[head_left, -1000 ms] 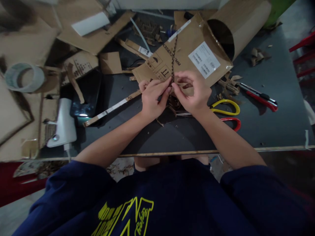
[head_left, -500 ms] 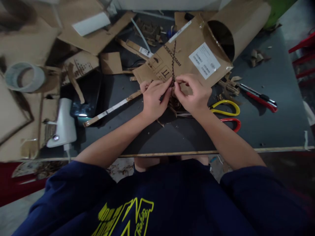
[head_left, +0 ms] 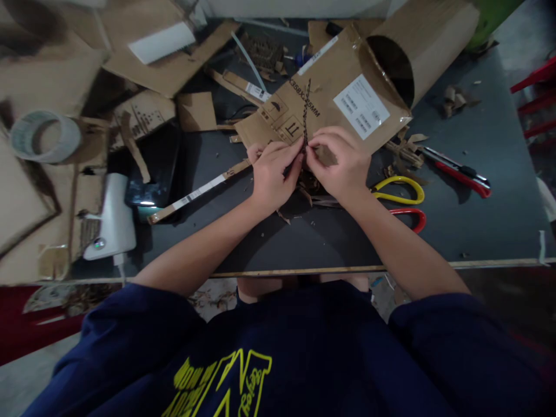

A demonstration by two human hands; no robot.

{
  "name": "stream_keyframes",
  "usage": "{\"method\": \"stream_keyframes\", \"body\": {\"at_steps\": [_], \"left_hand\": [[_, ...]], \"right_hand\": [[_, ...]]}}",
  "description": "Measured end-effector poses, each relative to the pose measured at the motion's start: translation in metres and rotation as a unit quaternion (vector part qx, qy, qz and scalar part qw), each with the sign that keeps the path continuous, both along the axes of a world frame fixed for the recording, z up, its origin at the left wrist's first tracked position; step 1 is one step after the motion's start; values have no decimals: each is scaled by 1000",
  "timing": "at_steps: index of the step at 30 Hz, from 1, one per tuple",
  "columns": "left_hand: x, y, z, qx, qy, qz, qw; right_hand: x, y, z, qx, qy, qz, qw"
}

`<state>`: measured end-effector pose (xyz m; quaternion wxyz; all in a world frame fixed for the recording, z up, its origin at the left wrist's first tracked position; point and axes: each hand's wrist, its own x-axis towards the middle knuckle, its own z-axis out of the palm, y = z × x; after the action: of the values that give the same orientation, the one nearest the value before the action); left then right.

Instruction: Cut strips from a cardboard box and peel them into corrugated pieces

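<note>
A thin, dark, wavy-edged strip of corrugated cardboard stands up between my hands, its far end pointing away over a flat piece of cardboard box. My left hand pinches its near part between thumb and fingers. From the other side, my right hand pinches the strip at nearly the same spot, fingertips almost touching those of the left. The fingers hide the strip's lower end. Crumpled brown cardboard scraps lie beneath the hands. Scissors with one yellow and one red handle lie partly under my right wrist.
A red utility knife lies on the right of the dark table. On the left are a white handheld device with a cable, a tape roll and stacked cardboard. A large cardboard tube rests at the back right.
The strip's upper end has come down a little toward me. My right hand has shifted slightly left, closer to the left fingertips. Both hands keep their pinch.
</note>
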<state>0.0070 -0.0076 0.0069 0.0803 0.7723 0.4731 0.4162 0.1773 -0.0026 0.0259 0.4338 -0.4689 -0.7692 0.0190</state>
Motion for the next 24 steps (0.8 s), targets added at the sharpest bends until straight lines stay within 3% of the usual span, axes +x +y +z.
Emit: {"method": "stream_keyframes", "body": {"at_steps": [10, 17, 24], "left_hand": [[0, -1, 1, -35, -16, -27, 999], [0, -2, 1, -26, -7, -22, 999], [1, -1, 2, -41, -16, -21, 999]], "right_hand": [[-4, -2, 0, -3, -43, -38, 998], [-5, -4, 4, 67, -45, -24, 996], [-1, 0, -3, 3, -34, -19, 999]]}}
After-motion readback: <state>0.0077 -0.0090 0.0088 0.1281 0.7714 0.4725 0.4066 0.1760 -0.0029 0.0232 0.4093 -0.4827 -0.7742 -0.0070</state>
